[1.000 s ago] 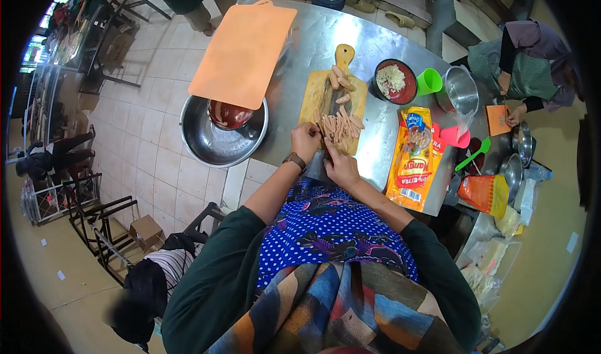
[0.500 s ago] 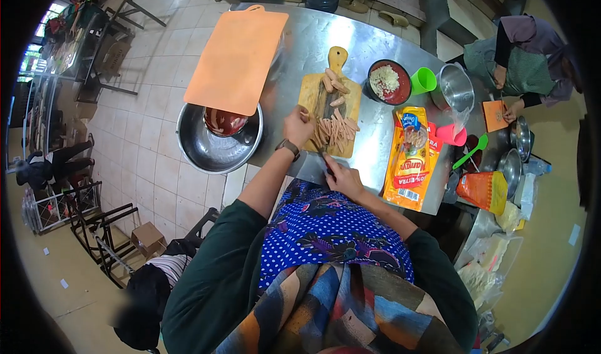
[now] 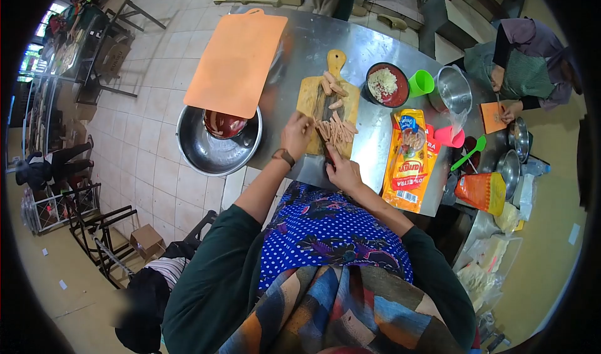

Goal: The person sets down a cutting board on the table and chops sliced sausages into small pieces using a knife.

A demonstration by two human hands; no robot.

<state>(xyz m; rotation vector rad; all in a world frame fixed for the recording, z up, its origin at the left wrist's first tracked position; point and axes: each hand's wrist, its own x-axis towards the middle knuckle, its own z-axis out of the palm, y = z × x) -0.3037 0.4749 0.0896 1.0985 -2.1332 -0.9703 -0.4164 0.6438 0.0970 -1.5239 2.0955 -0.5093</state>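
Firmly clamps the knife in the right hand by the near edge of the table, with the forefinger stretched forward. Points the blade over the near part of the wooden board, beside the sausage strips. Holds the left hand at the board's left edge, with fingertips drawn together; cannot tell whether anything is pinched between them. Has uncut-looking sausage pieces farther up the board, toward its handle. Shows, right of the board, a bowl of chopped white bits next to a green cup, and yellow-orange packets near the table's near right corner. Has, along the table's left edge, an orange mat partly over a steel basin. Includes another person by the right edge, at a small orange board.
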